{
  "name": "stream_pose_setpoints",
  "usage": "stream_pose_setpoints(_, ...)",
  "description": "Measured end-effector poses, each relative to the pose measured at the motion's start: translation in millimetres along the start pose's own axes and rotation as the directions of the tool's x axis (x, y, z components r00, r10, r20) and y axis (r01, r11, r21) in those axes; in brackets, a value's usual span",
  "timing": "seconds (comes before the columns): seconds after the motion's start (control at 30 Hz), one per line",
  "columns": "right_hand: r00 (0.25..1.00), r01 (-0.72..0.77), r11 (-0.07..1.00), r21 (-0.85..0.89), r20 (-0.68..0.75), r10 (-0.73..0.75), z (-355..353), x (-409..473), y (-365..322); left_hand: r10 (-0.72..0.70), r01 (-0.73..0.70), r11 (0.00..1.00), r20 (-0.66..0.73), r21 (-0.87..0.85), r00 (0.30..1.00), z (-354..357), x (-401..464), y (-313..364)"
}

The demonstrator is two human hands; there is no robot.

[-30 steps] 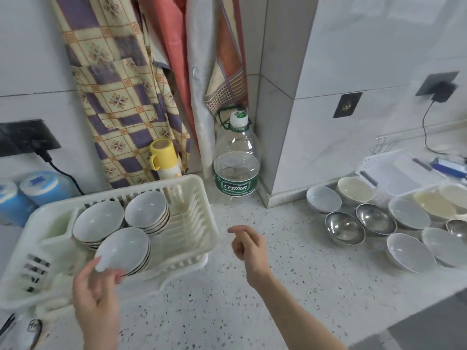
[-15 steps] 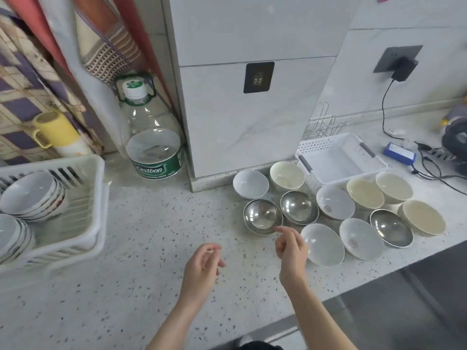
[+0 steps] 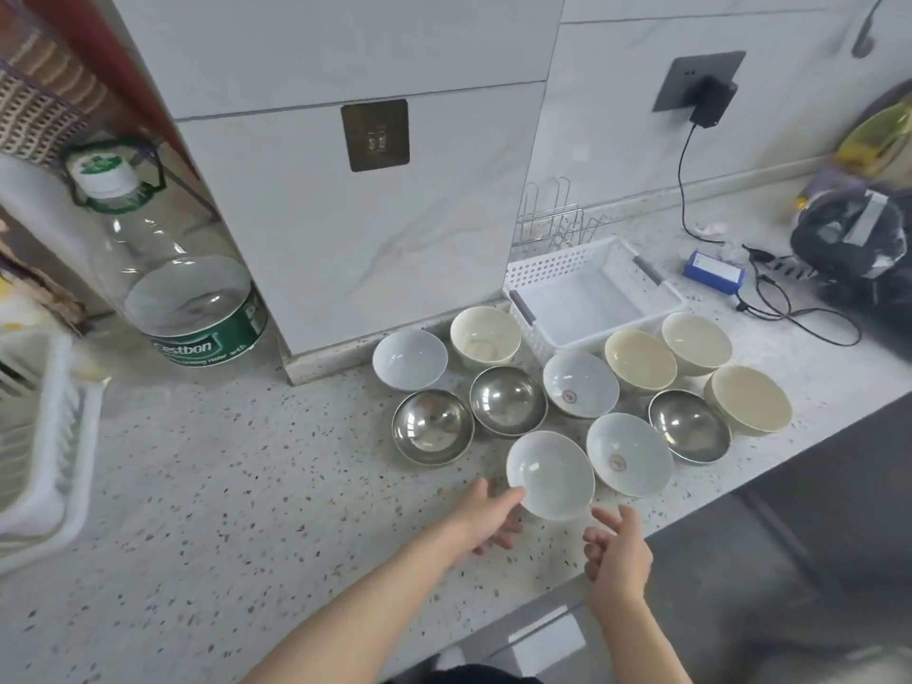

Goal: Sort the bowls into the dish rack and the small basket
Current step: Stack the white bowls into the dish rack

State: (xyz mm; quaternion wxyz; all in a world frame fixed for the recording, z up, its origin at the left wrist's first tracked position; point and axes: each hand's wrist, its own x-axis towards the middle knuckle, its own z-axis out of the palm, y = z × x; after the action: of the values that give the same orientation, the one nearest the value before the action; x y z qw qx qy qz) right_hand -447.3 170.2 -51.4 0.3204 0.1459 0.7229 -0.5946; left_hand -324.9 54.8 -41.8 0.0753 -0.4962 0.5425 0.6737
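Observation:
A cluster of several bowls sits on the speckled counter (image 3: 247, 486): white ones, cream ones (image 3: 640, 359) and three steel ones (image 3: 432, 426). My left hand (image 3: 486, 518) holds the nearest white bowl (image 3: 550, 473) at its left rim, thumb on the edge and fingers curled below it. My right hand (image 3: 617, 548) hovers at the bowl's near right side, fingers relaxed, index tip close to the rim. The white dish rack (image 3: 54, 436) is cut off at the left edge. The small white basket (image 3: 592, 293) stands empty behind the bowls.
A large clear water bottle (image 3: 182, 288) stands left of a tiled pillar (image 3: 345, 214). A wire rack (image 3: 552, 224) stands behind the basket. At the far right lie a charger cable (image 3: 789, 308), a blue box (image 3: 713, 272) and a dark bag (image 3: 858, 239). The counter's front edge runs just right of my hands.
My view swung right, from the dish rack to the loose bowls. Both hands moved forward to the nearest white bowl, and my left hand took hold of its rim.

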Motion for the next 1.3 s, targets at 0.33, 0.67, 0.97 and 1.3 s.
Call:
stream_pose_setpoints(0.33, 0.996, -0.078, 0.996, -0.037, 0.043, 0.080, -3.0, 19.7, -22.1, 0.035, -0.046, 0.983, -0.064, -0.177, 0.997, 18.2, 28.2, -2.0)
stream_pose_setpoints(0.67, 1.000, -0.029, 1.000, -0.011, -0.006, 0.029, 3.1, 24.3, -27.9, 0.099, -0.114, 0.931, -0.058, -0.346, 0.993, -0.6, 1.3, -12.6)
stream_pose_setpoints(0.97, 0.997, 0.010, 1.000, 0.030, -0.076, -0.008, 9.5, 6.1, -28.0, 0.159, -0.183, 0.875, -0.093, -0.448, 0.983, -25.4, -34.6, -19.6)
stream_pose_setpoints(1.3, 0.982, 0.185, 0.980, 0.072, 0.033, -0.188, 49.8, -59.7, -17.9, 0.261, -0.335, 0.743, -0.210, -0.580, 0.942, -80.8, -89.0, -40.9)
